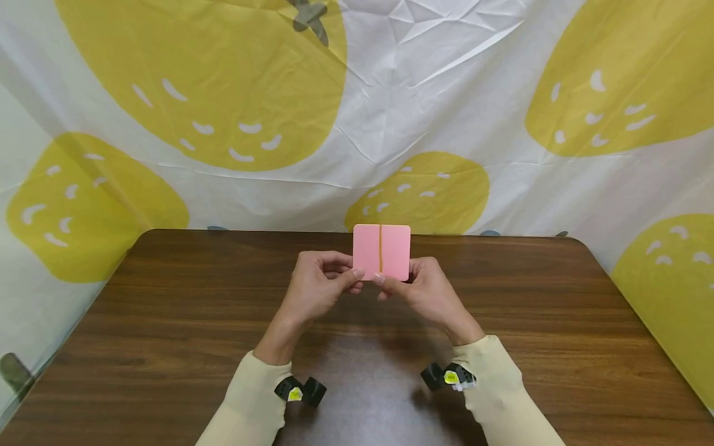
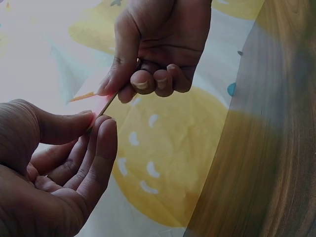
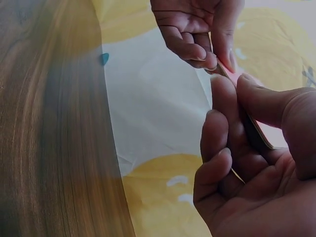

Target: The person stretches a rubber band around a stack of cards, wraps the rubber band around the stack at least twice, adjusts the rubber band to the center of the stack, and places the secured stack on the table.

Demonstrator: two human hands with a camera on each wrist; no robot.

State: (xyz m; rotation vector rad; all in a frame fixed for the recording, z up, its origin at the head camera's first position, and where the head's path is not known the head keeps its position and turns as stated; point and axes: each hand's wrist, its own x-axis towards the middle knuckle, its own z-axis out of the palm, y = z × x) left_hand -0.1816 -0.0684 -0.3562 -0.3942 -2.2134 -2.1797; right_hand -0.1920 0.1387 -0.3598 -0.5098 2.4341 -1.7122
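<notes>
A pink square card (image 1: 366, 248) with rounded corners is held up over the far part of the table. An orange-brown line runs down the middle of its face. My left hand (image 1: 317, 286) pinches the lower left corner, thumb on the near face and fingers behind. At the lower edge, near the line, the thumb of my right hand (image 1: 434, 292) presses on the face, with the fingers behind the card. Both wrist views show the card almost edge-on and thin, and in the right wrist view its edge (image 3: 266, 142) looks brownish. The card's back is mostly hidden.
Below the hands spreads a dark wooden table (image 1: 167, 347) with rounded far corners. Behind it hangs a white cloth (image 1: 424, 111) printed with large yellow fruit shapes, which also runs along both sides. A black wrist camera (image 1: 301, 391) sits on each cream sleeve.
</notes>
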